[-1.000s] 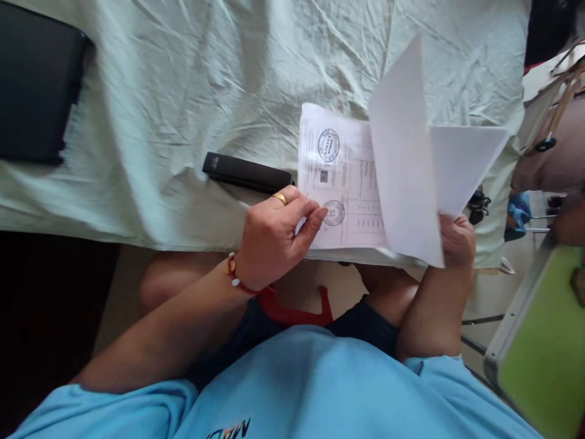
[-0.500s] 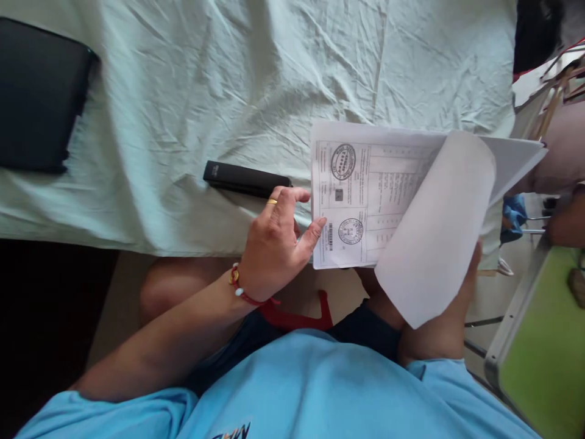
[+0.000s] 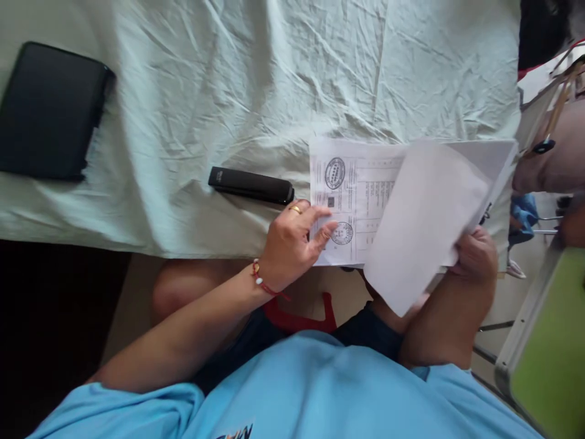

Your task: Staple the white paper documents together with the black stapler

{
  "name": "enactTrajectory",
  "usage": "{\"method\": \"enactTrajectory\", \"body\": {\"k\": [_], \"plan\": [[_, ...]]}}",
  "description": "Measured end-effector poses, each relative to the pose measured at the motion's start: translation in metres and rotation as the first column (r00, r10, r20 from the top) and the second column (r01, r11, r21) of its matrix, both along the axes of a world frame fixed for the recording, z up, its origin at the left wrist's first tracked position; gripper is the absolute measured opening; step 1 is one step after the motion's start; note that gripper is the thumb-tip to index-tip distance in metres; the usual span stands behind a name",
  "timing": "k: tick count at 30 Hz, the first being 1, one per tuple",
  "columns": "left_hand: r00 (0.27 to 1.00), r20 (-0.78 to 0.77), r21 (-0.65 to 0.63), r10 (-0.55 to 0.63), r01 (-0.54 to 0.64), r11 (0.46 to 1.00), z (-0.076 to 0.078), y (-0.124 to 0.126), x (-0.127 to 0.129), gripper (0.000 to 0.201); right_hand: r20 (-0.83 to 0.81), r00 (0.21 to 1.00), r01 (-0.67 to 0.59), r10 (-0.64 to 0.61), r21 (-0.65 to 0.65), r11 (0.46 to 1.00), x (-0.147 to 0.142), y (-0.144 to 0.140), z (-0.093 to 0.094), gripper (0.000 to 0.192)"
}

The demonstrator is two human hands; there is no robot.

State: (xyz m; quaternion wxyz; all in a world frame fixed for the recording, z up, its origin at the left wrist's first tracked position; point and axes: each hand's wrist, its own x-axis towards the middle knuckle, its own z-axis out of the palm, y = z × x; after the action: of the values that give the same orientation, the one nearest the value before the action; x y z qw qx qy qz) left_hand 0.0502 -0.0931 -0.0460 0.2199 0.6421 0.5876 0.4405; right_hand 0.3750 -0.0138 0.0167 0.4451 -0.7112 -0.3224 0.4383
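Observation:
A stack of printed papers (image 3: 340,201) with round ink stamps lies at the front of the cloth-covered table. Its top sheet (image 3: 425,213) is lifted and curls over toward the right, blank side up. My left hand (image 3: 292,244), with a ring and a red bracelet, rests on the stack's left edge, thumb and forefinger apart on the stamped page. At the lower right corner my right hand (image 3: 478,256) is closed on the papers, its fingertips partly hidden. A black clip (image 3: 487,213) shows just above it. Left of the stack lies a black stapler-like object (image 3: 251,185).
A black flat case (image 3: 50,113) lies at the left on the pale green tablecloth (image 3: 183,110). To the right stand a green-topped table (image 3: 553,347) and part of another person (image 3: 553,146). My knees are under the table's front edge.
My left hand has moved right onto the printed page. My right hand has come into view from behind the lifted sheet, which has swung left. The whole view has shifted slightly.

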Motion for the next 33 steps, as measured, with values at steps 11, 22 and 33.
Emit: {"method": "enactTrajectory", "body": {"k": [11, 22, 33], "plan": [[0.997, 0.076, -0.151, 0.009, 0.003, 0.989, 0.005, 0.009, 0.015, 0.047, 0.121, 0.993, -0.037, 0.019, 0.15, 0.988, -0.011, -0.02, 0.02, 0.039], [0.691, 0.722, -0.268, 0.046, 0.218, 0.938, 0.006, 0.025, -0.011, 0.056, -0.001, 1.0, -0.005, 0.006, 0.273, 0.962, 0.012, 0.005, -0.031, 0.05], [0.589, 0.798, -0.386, 0.128, 0.337, 0.859, 0.018, 0.028, -0.019, 0.058, 0.008, 0.996, -0.085, 0.085, 0.112, 0.99, 0.009, 0.013, -0.032, 0.06]]}}
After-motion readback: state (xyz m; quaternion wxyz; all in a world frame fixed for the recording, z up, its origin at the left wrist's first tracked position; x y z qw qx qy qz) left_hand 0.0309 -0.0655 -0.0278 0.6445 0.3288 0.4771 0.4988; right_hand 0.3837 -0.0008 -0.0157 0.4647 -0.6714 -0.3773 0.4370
